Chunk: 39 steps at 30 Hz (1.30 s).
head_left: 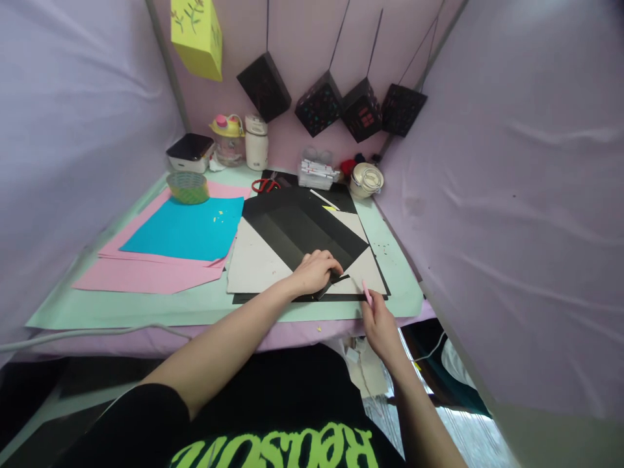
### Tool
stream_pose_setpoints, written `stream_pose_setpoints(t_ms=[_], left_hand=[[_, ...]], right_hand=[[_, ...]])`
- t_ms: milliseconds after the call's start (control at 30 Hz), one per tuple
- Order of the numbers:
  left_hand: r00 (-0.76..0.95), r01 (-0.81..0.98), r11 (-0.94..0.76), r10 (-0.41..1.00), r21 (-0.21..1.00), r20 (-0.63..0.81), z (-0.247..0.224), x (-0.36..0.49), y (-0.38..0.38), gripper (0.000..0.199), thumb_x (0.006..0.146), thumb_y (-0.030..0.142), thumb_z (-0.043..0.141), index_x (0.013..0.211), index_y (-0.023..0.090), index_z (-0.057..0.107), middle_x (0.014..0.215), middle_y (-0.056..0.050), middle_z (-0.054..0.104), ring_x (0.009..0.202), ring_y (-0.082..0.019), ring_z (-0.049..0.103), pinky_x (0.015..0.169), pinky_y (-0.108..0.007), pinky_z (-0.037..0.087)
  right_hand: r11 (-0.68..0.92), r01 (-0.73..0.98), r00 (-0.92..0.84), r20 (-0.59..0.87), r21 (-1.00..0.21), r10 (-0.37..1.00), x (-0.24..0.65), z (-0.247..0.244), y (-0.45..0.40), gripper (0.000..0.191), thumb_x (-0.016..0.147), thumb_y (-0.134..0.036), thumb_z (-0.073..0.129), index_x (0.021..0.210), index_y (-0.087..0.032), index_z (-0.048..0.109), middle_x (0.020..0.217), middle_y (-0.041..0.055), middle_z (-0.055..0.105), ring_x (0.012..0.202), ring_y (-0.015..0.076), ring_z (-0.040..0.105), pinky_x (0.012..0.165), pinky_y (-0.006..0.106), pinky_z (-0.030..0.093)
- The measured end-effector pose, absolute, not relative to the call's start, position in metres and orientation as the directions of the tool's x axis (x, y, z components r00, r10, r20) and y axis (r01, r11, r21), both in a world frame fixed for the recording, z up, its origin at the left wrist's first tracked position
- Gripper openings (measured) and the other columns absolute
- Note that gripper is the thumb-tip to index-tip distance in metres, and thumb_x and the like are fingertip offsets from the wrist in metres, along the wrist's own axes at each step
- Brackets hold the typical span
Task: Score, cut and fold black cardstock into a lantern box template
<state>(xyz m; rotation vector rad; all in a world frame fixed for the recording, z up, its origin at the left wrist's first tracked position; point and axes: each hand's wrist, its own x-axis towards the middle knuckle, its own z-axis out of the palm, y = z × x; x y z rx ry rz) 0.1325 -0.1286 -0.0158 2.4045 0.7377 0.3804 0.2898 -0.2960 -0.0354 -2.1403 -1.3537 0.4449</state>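
Note:
My left hand (316, 270) rests on the near corner of a folded sheet of black paper (302, 224), fingers bent and spread over it. Beside its fingertips lies a narrow black paper strip (342, 279). Gripped in my right hand (379, 322) is a slim pink pen-shaped tool (367, 294); its tip is too small to make out. That hand is at the table's front edge, to the right of the paper and apart from it. Under the black paper lies a light grey board (256, 260).
Blue paper (185, 227) and pink sheets (146, 276) lie at left, with a tape roll (188, 188) on them. Red-handled scissors (266, 186), a box of white markers (316, 174) and a jar (366, 181) stand behind. Black paper boxes (319, 104) hang above.

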Motion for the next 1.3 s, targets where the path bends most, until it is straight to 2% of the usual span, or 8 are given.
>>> stream_pose_setpoints(t_ms=[67, 167, 267, 633, 800, 967, 1167, 1300], left_hand=[[0.830, 0.355, -0.674, 0.546, 0.648, 0.113, -0.014, 0.128, -0.126, 0.038, 0.080, 0.008, 0.047, 0.101, 0.031, 0.068, 0.110, -0.002, 0.056, 0.107, -0.021, 0.047, 0.093, -0.037, 0.033], [0.853, 0.266, -0.681, 0.496, 0.682, 0.162, -0.014, 0.125, -0.123, 0.024, 0.079, 0.020, 0.060, 0.099, 0.030, 0.069, 0.109, -0.001, 0.057, 0.109, -0.022, 0.047, 0.096, -0.038, 0.030], [0.838, 0.242, -0.684, 0.506, 0.688, 0.207, -0.017, 0.127, -0.125, 0.010, 0.084, 0.031, 0.062, 0.089, 0.026, 0.069, 0.104, -0.001, 0.061, 0.106, -0.021, 0.050, 0.095, -0.037, 0.030], [0.805, 0.257, -0.701, 0.536, 0.665, 0.255, -0.024, 0.140, -0.124, 0.006, 0.085, 0.021, 0.059, 0.082, 0.020, 0.064, 0.083, 0.000, 0.062, 0.085, -0.015, 0.057, 0.074, -0.024, 0.042], [0.780, 0.344, -0.679, 0.591, 0.649, 0.205, -0.025, 0.146, -0.121, 0.007, 0.083, 0.023, 0.060, 0.081, 0.020, 0.066, 0.084, -0.001, 0.062, 0.085, -0.017, 0.058, 0.075, -0.026, 0.044], [0.779, 0.411, -0.667, 0.611, 0.622, 0.141, -0.023, 0.154, -0.120, 0.007, 0.080, 0.019, 0.062, 0.076, 0.019, 0.067, 0.083, -0.004, 0.063, 0.087, -0.020, 0.059, 0.079, -0.029, 0.045], [0.796, 0.409, -0.673, 0.593, 0.617, 0.119, -0.025, 0.159, -0.116, 0.007, 0.078, 0.018, 0.065, 0.073, 0.019, 0.069, 0.082, -0.004, 0.064, 0.085, -0.019, 0.060, 0.078, -0.027, 0.045], [0.808, 0.397, -0.676, 0.579, 0.621, 0.113, -0.025, 0.158, -0.117, 0.007, 0.077, 0.018, 0.066, 0.072, 0.018, 0.069, 0.080, -0.003, 0.064, 0.081, -0.018, 0.060, 0.075, -0.026, 0.045]], right_hand=[[-0.258, 0.725, 0.391, 0.074, -0.638, 0.917, 0.288, -0.040, -0.297, 0.041, 0.095, -0.033, 0.032, 0.130, -0.017, 0.049, 0.119, 0.0133, 0.062, 0.106, 0.0262, 0.061, 0.088, 0.041, 0.049], [-0.157, 0.765, 0.323, 0.160, -0.624, 0.933, 0.289, -0.046, -0.296, 0.044, 0.095, -0.030, 0.036, 0.135, -0.017, 0.047, 0.129, 0.0141, 0.057, 0.118, 0.0257, 0.055, 0.096, 0.043, 0.045], [-0.130, 0.798, 0.291, 0.187, -0.588, 0.938, 0.290, -0.046, -0.297, 0.044, 0.093, -0.027, 0.041, 0.135, -0.019, 0.049, 0.122, 0.0127, 0.060, 0.111, 0.0251, 0.058, 0.093, 0.043, 0.048], [-0.122, 0.872, 0.170, 0.060, -0.475, 0.984, 0.286, -0.023, -0.300, 0.047, 0.092, -0.019, 0.043, 0.138, -0.025, 0.050, 0.101, 0.0060, 0.061, 0.083, 0.0195, 0.062, 0.077, 0.034, 0.051], [-0.072, 0.875, 0.134, 0.097, -0.479, 0.986, 0.292, -0.023, -0.294, 0.047, 0.090, -0.016, 0.044, 0.135, -0.027, 0.054, 0.096, 0.0053, 0.062, 0.082, 0.0185, 0.062, 0.076, 0.031, 0.051], [-0.064, 0.870, 0.082, 0.015, -0.489, 0.997, 0.296, -0.013, -0.290, 0.047, 0.090, -0.016, 0.044, 0.135, -0.028, 0.054, 0.097, 0.0051, 0.063, 0.084, 0.0185, 0.063, 0.076, 0.030, 0.050], [-0.056, 0.896, 0.069, 0.015, -0.441, 0.997, 0.292, -0.003, -0.289, 0.049, 0.090, -0.015, 0.043, 0.135, -0.029, 0.055, 0.089, 0.0041, 0.062, 0.075, 0.0174, 0.062, 0.066, 0.027, 0.047], [-0.050, 0.872, 0.042, -0.027, -0.487, 0.999, 0.293, 0.003, -0.294, 0.046, 0.092, -0.018, 0.043, 0.135, -0.032, 0.055, 0.092, 0.0040, 0.063, 0.079, 0.0179, 0.063, 0.068, 0.028, 0.049]])
